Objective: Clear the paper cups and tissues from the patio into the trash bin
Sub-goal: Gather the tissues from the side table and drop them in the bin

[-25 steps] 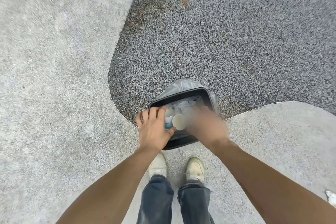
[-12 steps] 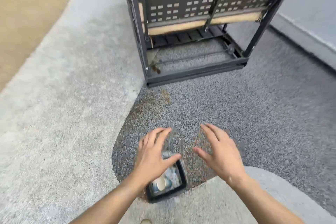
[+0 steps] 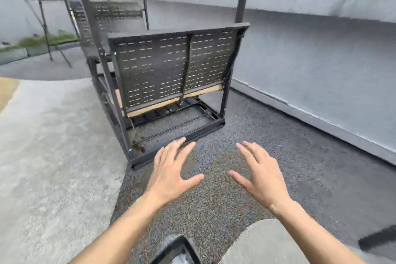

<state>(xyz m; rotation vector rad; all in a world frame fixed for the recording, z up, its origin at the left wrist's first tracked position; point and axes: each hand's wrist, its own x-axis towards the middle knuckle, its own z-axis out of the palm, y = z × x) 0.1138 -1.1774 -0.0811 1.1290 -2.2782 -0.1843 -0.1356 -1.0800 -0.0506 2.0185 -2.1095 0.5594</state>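
Floor: dark speckled paving (image 3: 267, 135) under the hands, pale paving (image 3: 53, 146) left of the swing bench.
Swing bench (image 3: 171, 75): black perforated metal, standing ahead beside the grey wall (image 3: 321, 66).
Trash bin (image 3: 177, 252): black rim at the bottom edge, well short of the swing bench.
Left hand (image 3: 169, 174): fingers spread, holding nothing.
Right hand (image 3: 260, 174): fingers spread, holding nothing.

The bin (image 3: 177, 251) is cut off by the bottom edge, its contents too blurred to tell, and the wall (image 3: 321, 53) and far frames (image 3: 64, 17) are smeared.
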